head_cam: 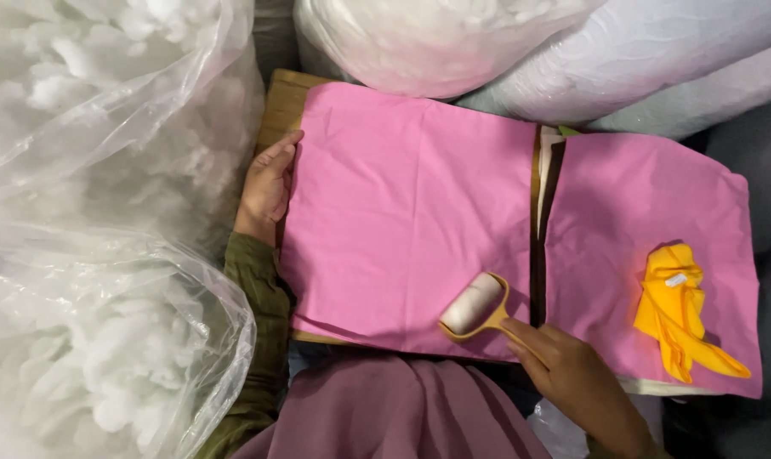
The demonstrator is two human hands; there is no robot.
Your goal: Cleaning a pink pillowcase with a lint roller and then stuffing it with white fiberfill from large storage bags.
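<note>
Pink fabric (402, 212) lies flat on wooden board (283, 98). Right hand (572, 378) grips yellow lint roller (475, 308) near board's front edge; left hand (268, 183) open, pressing fabric's left edge. Rolling seemingly underway (lint invisible). Second pink piece (640, 212) unrolled.

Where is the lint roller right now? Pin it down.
In the head view, the lint roller lies low on the left pink cloth, its yellow handle held by the right hand, near the gap before the right pink cloth.

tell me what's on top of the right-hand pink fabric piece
A crumpled yellow cloth lies on the right-hand pink fabric piece. What lies beneath the fabric is mostly covered; only a pale edge shows.
</note>
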